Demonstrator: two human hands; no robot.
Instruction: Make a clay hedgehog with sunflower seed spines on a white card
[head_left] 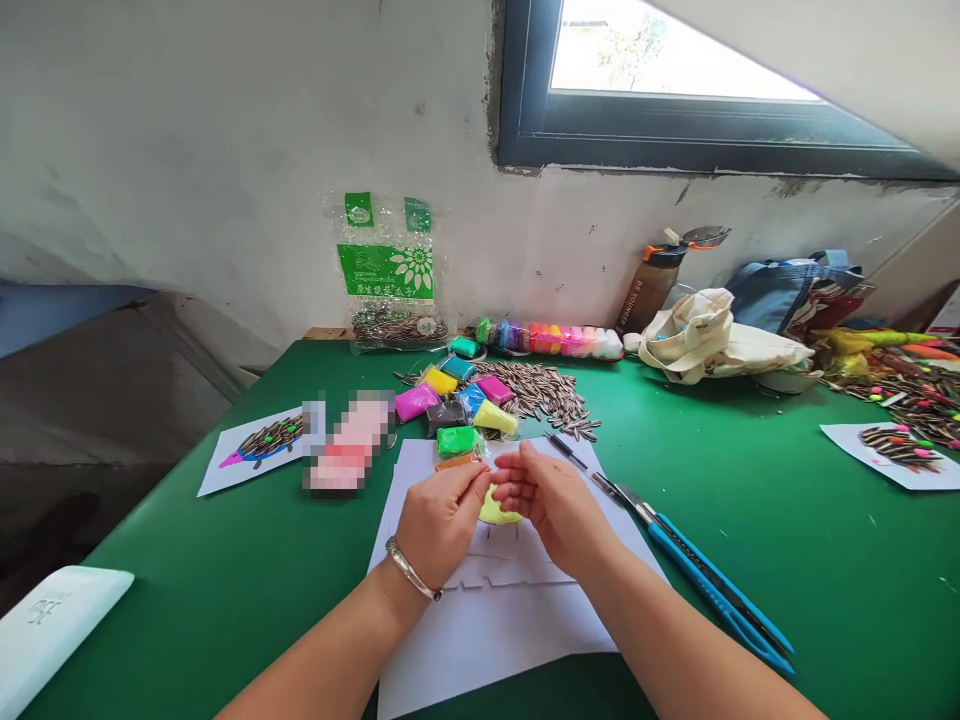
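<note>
Left hand pinches fingertips, anything held unclear; right hand loosely uncurled beside it. Yellow patch between, on paper.

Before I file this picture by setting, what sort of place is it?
Probably a craft workspace: a green table holding small bright packets, a heap of striped seeds and, to the left, a seed-covered picture. Whether it's a home, classroom or workshop, I can't tell.

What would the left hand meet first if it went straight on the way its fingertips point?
Probably the right hand, whose fingers lie just ahead of the left hand; whether they touch is unclear in this view.
</note>
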